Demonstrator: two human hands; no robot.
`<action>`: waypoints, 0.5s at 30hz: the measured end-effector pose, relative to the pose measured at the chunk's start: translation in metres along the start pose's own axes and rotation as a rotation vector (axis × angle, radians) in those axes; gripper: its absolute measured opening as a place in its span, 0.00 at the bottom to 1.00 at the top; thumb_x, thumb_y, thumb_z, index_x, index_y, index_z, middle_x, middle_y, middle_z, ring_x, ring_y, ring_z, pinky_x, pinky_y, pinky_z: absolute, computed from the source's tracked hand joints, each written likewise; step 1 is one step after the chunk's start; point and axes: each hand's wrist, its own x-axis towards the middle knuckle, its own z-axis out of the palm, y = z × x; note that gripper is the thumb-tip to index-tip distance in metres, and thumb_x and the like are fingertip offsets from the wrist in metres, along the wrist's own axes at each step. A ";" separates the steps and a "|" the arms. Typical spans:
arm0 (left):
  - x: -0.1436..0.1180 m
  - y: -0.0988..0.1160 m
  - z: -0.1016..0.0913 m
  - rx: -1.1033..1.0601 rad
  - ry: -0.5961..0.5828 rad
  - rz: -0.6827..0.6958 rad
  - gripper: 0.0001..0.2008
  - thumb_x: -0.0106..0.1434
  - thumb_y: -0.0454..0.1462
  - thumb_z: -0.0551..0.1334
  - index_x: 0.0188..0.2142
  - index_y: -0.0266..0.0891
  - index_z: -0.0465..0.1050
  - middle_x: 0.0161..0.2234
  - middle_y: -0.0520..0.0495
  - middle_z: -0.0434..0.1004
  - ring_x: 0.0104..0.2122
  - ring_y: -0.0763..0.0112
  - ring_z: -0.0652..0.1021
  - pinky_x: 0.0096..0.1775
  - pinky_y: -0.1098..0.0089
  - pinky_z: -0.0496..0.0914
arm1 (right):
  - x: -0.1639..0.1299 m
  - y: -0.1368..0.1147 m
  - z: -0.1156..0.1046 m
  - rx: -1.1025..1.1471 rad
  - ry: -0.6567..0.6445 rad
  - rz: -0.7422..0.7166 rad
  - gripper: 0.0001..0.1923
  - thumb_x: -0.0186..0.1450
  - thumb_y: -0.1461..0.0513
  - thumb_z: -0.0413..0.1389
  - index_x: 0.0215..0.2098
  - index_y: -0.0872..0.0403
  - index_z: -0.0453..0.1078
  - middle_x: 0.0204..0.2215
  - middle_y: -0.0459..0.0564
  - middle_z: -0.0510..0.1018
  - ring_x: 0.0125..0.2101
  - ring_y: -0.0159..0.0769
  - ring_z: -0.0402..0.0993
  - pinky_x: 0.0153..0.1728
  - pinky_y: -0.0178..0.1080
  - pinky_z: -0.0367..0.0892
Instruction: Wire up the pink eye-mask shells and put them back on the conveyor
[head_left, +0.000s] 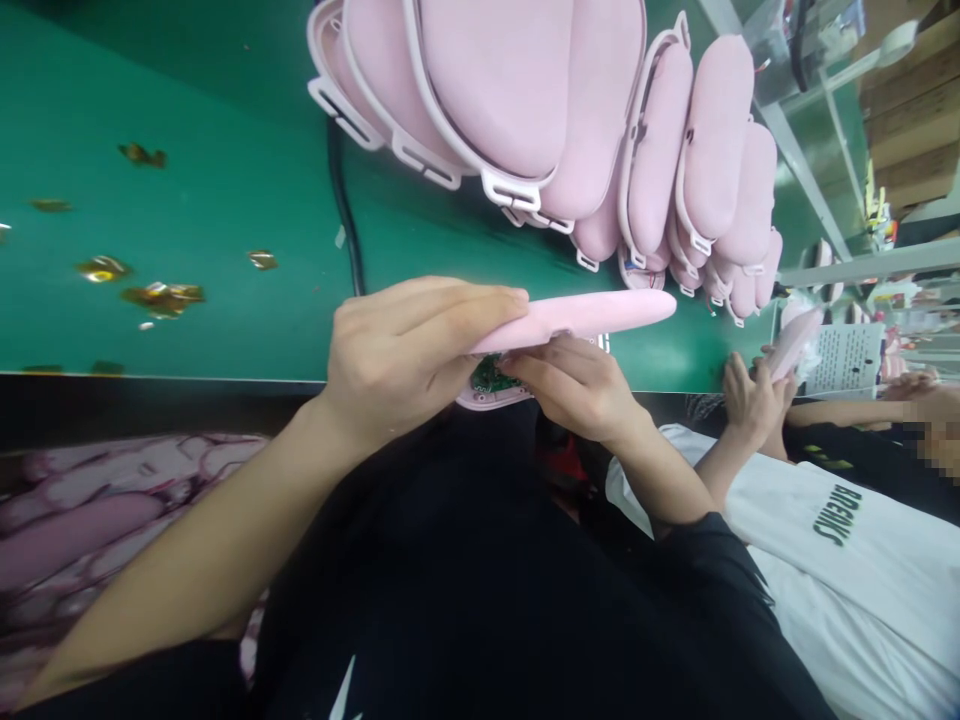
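My left hand (405, 350) grips a flat pink padded cover (592, 312), held edge-on just above the near edge of the green belt (187, 250). Under it sits a pink shell with a green circuit board (489, 378) showing inside. My right hand (577, 385) reaches in from the right, its fingers pressed against the underside of the cover and the shell, holding the assembly together with the left.
A long overlapping row of pink padded covers with white frames (570, 120) lies on the belt beyond my hands. A black cable (346, 215) crosses the belt. Gold scraps (161, 297) lie at left. A co-worker's hands (757, 390) hold a similar pink piece at right.
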 end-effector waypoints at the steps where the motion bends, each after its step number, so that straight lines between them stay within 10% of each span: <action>1: 0.000 0.000 0.000 0.006 -0.002 -0.007 0.22 0.72 0.25 0.63 0.60 0.48 0.77 0.51 0.51 0.88 0.49 0.67 0.88 0.52 0.68 0.84 | 0.001 -0.001 -0.003 -0.014 -0.019 0.006 0.11 0.76 0.72 0.56 0.53 0.56 0.76 0.41 0.51 0.88 0.42 0.37 0.85 0.44 0.40 0.82; 15: -0.001 -0.005 0.003 0.030 0.021 0.043 0.17 0.73 0.26 0.63 0.57 0.42 0.77 0.49 0.50 0.88 0.48 0.66 0.88 0.51 0.68 0.84 | 0.015 -0.008 -0.016 -0.137 -0.165 -0.028 0.14 0.76 0.72 0.53 0.51 0.55 0.77 0.42 0.53 0.88 0.42 0.40 0.82 0.43 0.43 0.79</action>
